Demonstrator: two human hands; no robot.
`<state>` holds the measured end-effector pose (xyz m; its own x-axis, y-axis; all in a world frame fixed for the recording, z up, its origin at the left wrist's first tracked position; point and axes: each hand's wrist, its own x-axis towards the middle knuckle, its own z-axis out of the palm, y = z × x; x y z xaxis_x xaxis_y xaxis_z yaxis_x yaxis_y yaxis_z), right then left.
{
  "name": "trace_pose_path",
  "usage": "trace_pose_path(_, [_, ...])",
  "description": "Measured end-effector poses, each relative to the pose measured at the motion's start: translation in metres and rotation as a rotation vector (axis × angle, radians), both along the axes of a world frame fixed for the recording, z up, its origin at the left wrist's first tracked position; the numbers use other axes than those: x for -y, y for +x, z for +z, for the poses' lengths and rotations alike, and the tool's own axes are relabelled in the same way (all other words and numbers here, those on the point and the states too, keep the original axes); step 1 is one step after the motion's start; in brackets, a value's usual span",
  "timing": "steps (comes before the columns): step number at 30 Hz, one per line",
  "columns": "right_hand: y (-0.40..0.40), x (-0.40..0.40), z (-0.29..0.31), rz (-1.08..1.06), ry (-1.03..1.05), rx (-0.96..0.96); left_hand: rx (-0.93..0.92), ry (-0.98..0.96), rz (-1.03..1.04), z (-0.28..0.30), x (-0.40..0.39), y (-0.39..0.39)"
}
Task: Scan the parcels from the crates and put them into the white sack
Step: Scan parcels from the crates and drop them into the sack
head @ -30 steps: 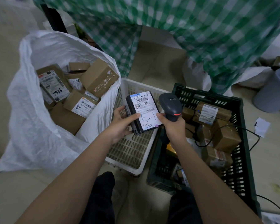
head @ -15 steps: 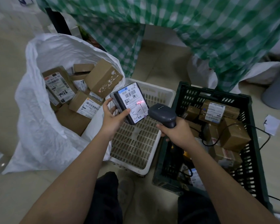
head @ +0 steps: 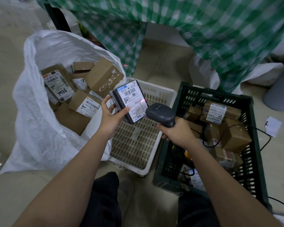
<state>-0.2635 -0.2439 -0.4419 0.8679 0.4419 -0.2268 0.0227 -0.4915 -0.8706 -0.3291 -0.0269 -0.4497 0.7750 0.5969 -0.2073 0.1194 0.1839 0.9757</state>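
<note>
**Parcel under the scanner, beside a half-filled sack**

A person's left hand (head: 111,114) grips a dark parcel (head: 129,101) with a white shipping label, thumb curled over its near edge and fingers wrapped behind it, holding it tilted above the white crate (head: 161,95). The right hand (head: 175,132) is closed round the handle of a dark barcode scanner (head: 161,114), whose head sits just beside the parcel's right edge; a faint red line falls across the label. To the left, the white sack (head: 39,125) stands open on the floor with several brown cardboard parcels (head: 103,76) heaped inside it. To the right, a dark green crate (head: 252,161) holds more brown parcels, with the scanner's black cable (head: 236,126) looping over them. A green checked cloth (head: 203,30) hangs at the far side, and a scrap of white paper (head: 273,126) lies on the floor at far right.
</note>
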Motion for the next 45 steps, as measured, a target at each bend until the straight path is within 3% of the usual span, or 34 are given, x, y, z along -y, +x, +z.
trace_pose_path(9, [-0.009,-0.018,0.014,-0.072,0.099,-0.012,0.048,0.042,0.021,0.012,-0.012,-0.017])
trace_pose_path(18, [-0.024,-0.075,0.029,-0.276,0.292,-0.164,0.12,0.273,0.265,0.045,-0.07,-0.039])
trace_pose_path(26, [0.001,-0.137,0.049,-0.156,0.204,-0.115,-0.113,0.754,0.108,0.081,-0.171,0.019])
trace_pose_path(29, [0.019,-0.161,0.051,-0.127,0.178,-0.075,-0.402,1.006,0.203,0.069,-0.21,0.026])
trace_pose_path(31, [0.029,-0.175,0.05,-0.112,0.183,-0.069,-0.528,1.045,0.237,0.058,-0.226,0.026])
trace_pose_path(36, [0.042,-0.199,0.04,-0.072,0.172,-0.044,-0.697,1.274,-0.118,0.034,-0.235,0.031])
trace_pose_path(38, [0.042,-0.203,0.037,-0.048,0.161,-0.039,-0.776,1.287,-0.158,0.029,-0.234,0.032])
trace_pose_path(42, [0.04,-0.198,0.027,-0.029,0.153,-0.04,-0.769,1.379,-0.019,0.03,-0.223,0.033])
trace_pose_path(45, [0.04,-0.185,0.026,-0.048,0.132,-0.043,-0.58,1.215,0.059,0.037,-0.209,0.03])
